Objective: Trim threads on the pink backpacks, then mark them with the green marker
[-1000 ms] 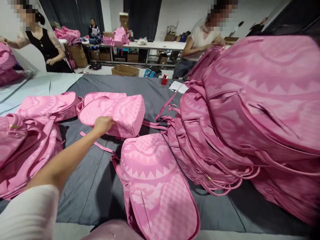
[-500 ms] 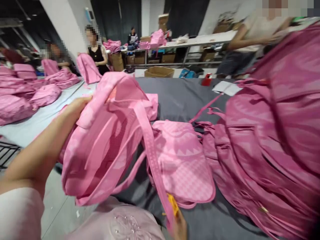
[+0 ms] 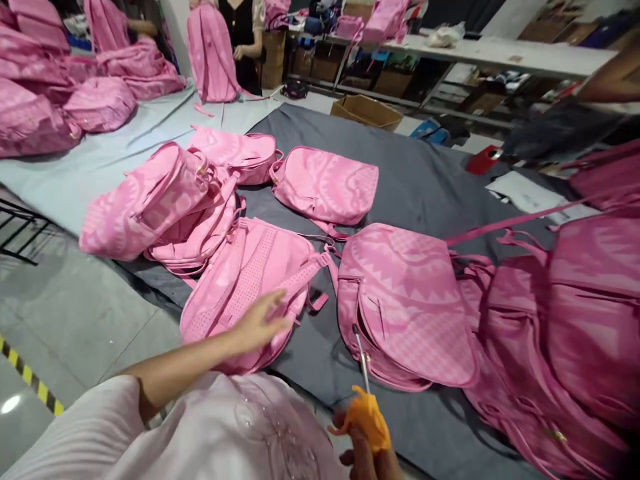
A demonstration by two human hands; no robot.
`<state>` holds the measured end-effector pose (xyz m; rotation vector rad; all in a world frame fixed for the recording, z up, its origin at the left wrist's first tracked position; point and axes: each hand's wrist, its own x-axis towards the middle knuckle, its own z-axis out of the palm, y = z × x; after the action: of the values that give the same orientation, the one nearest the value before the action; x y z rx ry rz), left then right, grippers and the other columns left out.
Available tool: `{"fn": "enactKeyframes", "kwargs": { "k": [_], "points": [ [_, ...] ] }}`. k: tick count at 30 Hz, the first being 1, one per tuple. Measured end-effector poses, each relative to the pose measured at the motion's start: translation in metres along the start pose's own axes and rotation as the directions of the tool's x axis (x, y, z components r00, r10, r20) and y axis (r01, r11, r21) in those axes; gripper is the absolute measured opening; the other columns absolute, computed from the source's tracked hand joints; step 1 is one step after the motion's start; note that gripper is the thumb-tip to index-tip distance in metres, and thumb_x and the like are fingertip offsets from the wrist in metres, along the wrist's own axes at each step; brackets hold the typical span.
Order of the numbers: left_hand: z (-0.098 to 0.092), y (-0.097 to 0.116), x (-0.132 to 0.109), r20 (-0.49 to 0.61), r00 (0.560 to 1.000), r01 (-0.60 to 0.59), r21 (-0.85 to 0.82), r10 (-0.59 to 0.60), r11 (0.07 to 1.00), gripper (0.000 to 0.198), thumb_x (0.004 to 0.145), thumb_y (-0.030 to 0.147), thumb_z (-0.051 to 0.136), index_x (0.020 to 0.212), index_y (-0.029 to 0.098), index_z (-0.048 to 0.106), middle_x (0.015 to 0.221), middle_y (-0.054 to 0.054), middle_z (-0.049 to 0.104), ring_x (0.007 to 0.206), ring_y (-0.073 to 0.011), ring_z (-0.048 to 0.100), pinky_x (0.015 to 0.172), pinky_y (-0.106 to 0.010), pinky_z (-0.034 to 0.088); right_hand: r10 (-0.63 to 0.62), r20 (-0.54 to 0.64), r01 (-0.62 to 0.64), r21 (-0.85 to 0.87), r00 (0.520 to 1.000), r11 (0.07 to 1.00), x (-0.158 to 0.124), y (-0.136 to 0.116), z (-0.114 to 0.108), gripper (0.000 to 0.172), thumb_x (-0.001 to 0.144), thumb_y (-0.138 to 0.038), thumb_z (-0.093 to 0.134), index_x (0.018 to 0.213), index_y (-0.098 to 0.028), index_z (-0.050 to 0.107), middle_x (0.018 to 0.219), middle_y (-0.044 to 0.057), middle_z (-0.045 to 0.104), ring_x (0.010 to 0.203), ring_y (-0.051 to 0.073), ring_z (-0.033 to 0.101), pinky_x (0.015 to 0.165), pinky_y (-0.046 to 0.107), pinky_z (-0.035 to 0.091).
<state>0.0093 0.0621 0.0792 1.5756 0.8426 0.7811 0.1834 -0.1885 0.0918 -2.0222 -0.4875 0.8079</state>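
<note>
My left hand (image 3: pixel 263 325) is over a pink backpack (image 3: pixel 260 257) that lies with its shoulder straps and perforated back panel upward. Its fingers are apart and hold nothing; whether they touch the bag I cannot tell. Near the table's front edge, my right hand (image 3: pixel 367 460) is closed around a thin metal-shafted tool (image 3: pixel 370 417) whose grip is wrapped in orange material. The tool's dark tip points up toward a second pink backpack (image 3: pixel 405 293), patterned with jagged teeth shapes and lying front side up; contact between them is unclear.
More pink backpacks (image 3: pixel 145 207) lie at the left of the grey-covered table (image 3: pixel 420 180), with another pink bag (image 3: pixel 327 183) behind. A pile of backpacks (image 3: pixel 595 280) stands at the right. A white paper (image 3: pixel 540 193) and a red object (image 3: pixel 484 160) lie at the far edge. Beyond, a person (image 3: pixel 245 47) stands beside an upright backpack.
The backpack my left hand held up, open, now lies flat on the table, strap side up. My left hand has let go, and the strap has left my right hand. The view has tilted down.
</note>
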Motion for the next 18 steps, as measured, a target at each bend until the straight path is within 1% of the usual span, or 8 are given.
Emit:
{"fn": "enactKeyframes", "kwargs": {
  "k": [1,3,6,8,11,13,15,18],
  "points": [
    [0.015,0.003,-0.010,0.136,0.991,0.036,-0.252,-0.002,0.967,0.058,0.088,0.055,0.060,0.133,0.020,0.054,0.112,-0.013,0.070,0.106,-0.0217,0.066,0.100,-0.042,0.048,-0.074,0.058,0.077,-0.053,0.996,0.996,-0.001,-0.007,0.020,0.058,0.066,-0.073,0.065,0.102,-0.028,0.074,0.086,0.010,0.076,0.076,0.031,0.072,0.050,0.035,0.054],
    [0.032,0.015,-0.017,0.267,0.964,0.140,-0.535,0.009,0.833,0.061,0.088,0.062,0.056,0.129,0.017,0.055,0.078,-0.006,0.068,0.075,-0.0183,0.067,0.086,-0.041,0.054,-0.161,0.199,0.186,-0.109,0.967,0.977,0.000,-0.017,0.060,0.056,0.065,-0.071,0.068,0.100,-0.028,0.075,0.088,0.010,0.076,0.083,0.032,0.072,0.063,0.039,0.059],
    [0.020,0.027,-0.003,0.232,0.971,0.188,-0.622,-0.051,0.760,0.057,0.097,0.062,0.032,0.123,0.017,0.054,0.054,0.006,0.045,0.047,-0.0124,0.049,0.072,-0.038,0.055,-0.266,0.370,0.312,-0.068,0.890,0.948,-0.002,-0.029,0.111,0.051,0.080,-0.066,0.061,0.106,-0.023,0.071,0.104,0.010,0.074,0.099,0.028,0.069,0.090,0.039,0.056],
    [-0.007,0.021,0.008,0.186,0.978,0.190,-0.583,-0.097,0.790,0.056,0.098,0.060,0.028,0.122,0.017,0.054,0.057,0.004,0.048,0.051,-0.0140,0.052,0.074,-0.039,0.056,-0.344,0.428,0.388,-0.015,0.836,0.922,-0.003,-0.037,0.132,0.047,0.092,-0.063,0.048,0.104,-0.022,0.066,0.103,0.009,0.072,0.097,0.024,0.067,0.091,0.036,0.054],
    [-0.058,-0.014,0.004,0.090,0.984,0.177,-0.447,-0.152,0.877,0.059,0.087,0.059,0.055,0.128,0.016,0.055,0.105,-0.015,0.068,0.106,-0.0283,0.064,0.102,-0.050,0.046,-0.381,0.389,0.425,-0.032,0.839,0.904,0.005,-0.051,0.137,0.052,0.095,-0.068,0.038,0.091,-0.021,0.061,0.084,0.006,0.066,0.079,0.020,0.064,0.078,0.033,0.054],
    [-0.089,-0.050,-0.014,-0.047,0.973,0.211,-0.213,-0.226,0.954,0.080,0.076,0.049,0.074,0.143,0.017,0.045,0.154,-0.021,0.040,0.147,-0.0368,0.028,0.120,-0.056,0.021,-0.345,0.359,0.412,-0.126,0.867,0.903,0.017,-0.063,0.126,0.055,0.096,-0.069,0.034,0.092,-0.021,0.060,0.081,0.005,0.066,0.075,0.020,0.064,0.075,0.033,0.053],
    [-0.107,-0.085,-0.037,-0.176,0.926,0.374,0.328,-0.332,0.868,0.104,0.067,0.046,0.081,0.153,0.018,0.031,0.165,-0.021,0.018,0.153,-0.0431,0.009,0.119,-0.064,0.012,-0.314,0.380,0.424,-0.252,0.870,0.870,0.030,-0.074,0.113,0.056,0.097,-0.067,0.030,0.100,-0.020,0.060,0.084,0.006,0.067,0.078,0.021,0.065,0.077,0.034,0.052],
    [-0.104,-0.119,-0.056,-0.237,0.902,0.430,0.562,-0.360,0.707,0.102,0.073,0.035,0.078,0.157,0.013,0.025,0.164,-0.024,0.017,0.151,-0.0462,0.014,0.117,-0.067,0.013,-0.272,0.529,0.524,-0.412,0.804,0.745,0.042,-0.087,0.106,0.057,0.099,-0.064,0.026,0.108,-0.019,0.060,0.084,0.006,0.069,0.079,0.022,0.066,0.075,0.034,0.050]
  ]
}}
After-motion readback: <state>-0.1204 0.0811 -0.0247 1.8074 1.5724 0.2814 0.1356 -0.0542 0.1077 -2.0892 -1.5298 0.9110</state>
